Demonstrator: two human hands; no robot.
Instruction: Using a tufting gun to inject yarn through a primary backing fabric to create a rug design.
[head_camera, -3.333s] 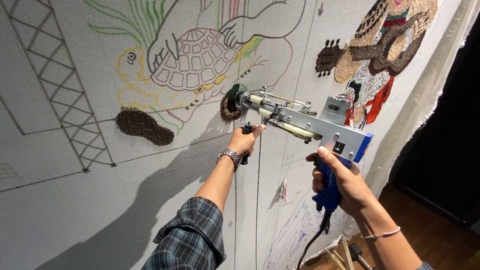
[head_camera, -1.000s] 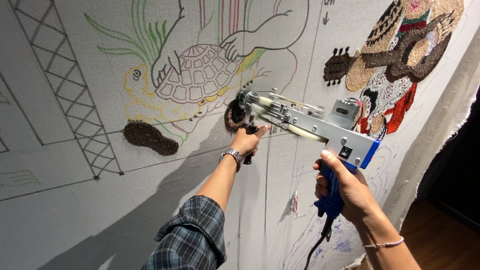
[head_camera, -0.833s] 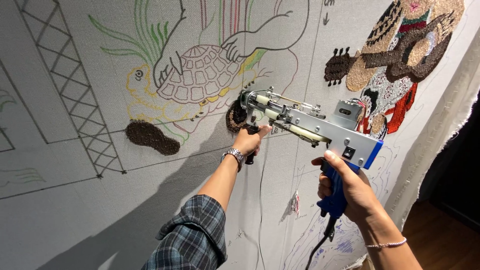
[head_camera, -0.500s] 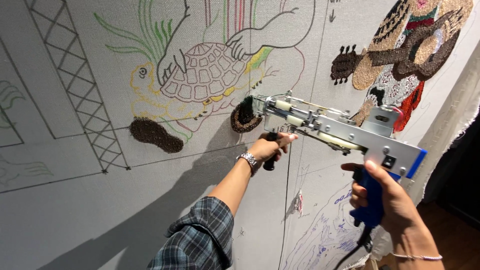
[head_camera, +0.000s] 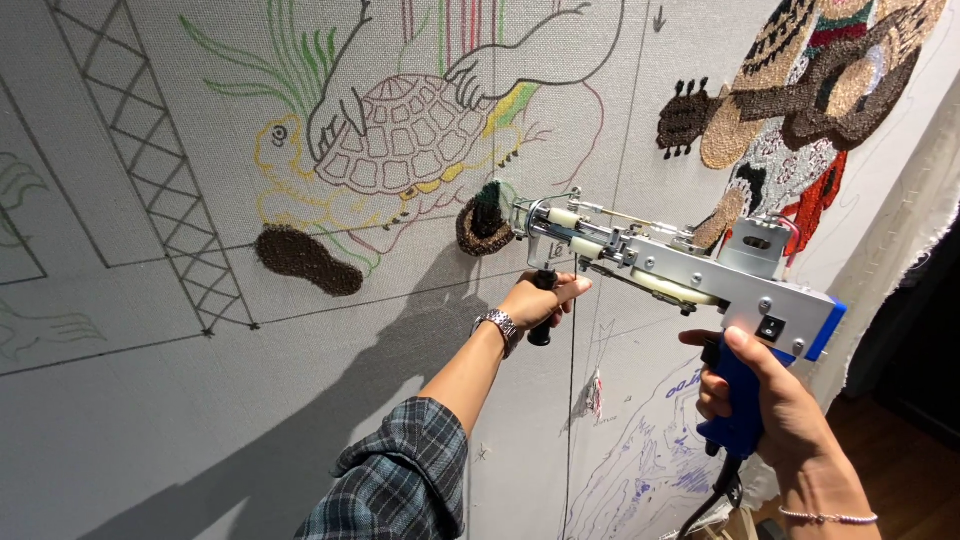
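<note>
1. Against the cloth, just right of the drawn turtle, we hold the tufting gun, its tip just beside the small dark tuft.
2. Our left hand has its fingers clenched round the gun's black front handle; our right hand has its fingers wrapped round the blue rear grip.
3. Done, as far as we can judge: the dark tuft right of the turtle, a brown patch below-left of the turtle, and the guitar figure well to the turtle's right, largely filled.
4. Left: the turtle itself is only outlined in colour, as is the lattice to its left, so most of the cloth seems untufted.
5. We see no containers.
</note>
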